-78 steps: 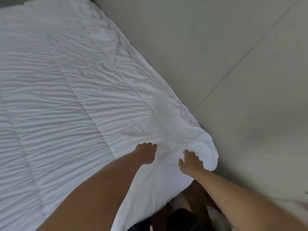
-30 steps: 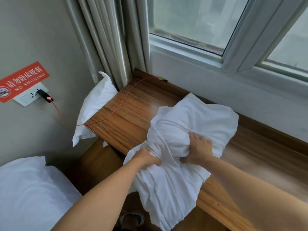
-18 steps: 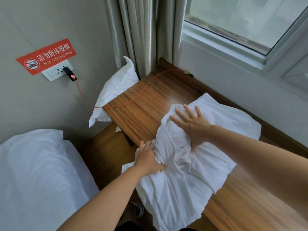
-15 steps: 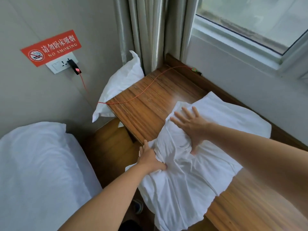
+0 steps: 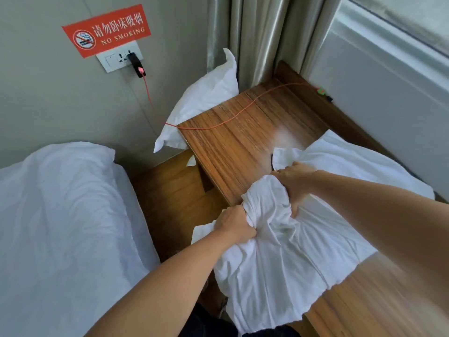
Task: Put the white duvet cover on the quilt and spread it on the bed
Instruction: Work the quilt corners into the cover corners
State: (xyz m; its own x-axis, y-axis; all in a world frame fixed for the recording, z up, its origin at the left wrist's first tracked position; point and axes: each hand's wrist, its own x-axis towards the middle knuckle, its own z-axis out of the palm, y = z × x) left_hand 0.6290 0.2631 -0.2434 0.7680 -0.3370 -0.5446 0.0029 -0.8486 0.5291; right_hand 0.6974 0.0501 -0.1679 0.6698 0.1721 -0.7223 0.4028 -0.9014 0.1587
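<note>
The white duvet cover (image 5: 286,259) lies bunched on a wooden ledge (image 5: 240,144) under the window, with part of it hanging over the front edge. My left hand (image 5: 234,222) grips a gathered fold at the cover's near left side. My right hand (image 5: 295,183) grips another bunch of the cloth just beyond, so a hump of fabric stands between the two hands. The bed with its white bedding (image 5: 60,227) is at the left; I cannot make out the quilt itself in this view.
A white pillow (image 5: 204,98) is wedged between the ledge and the wall. An orange cable (image 5: 218,122) runs from a plug in the wall socket (image 5: 121,58) across the ledge. Grey curtains (image 5: 257,37) hang behind. A narrow wooden-floored gap (image 5: 170,198) separates bed and ledge.
My view turned from the quilt on the bed to the ledge. My right hand lay flat on the cover half a second ago and now grips a bunch of it; the left kept its grip.
</note>
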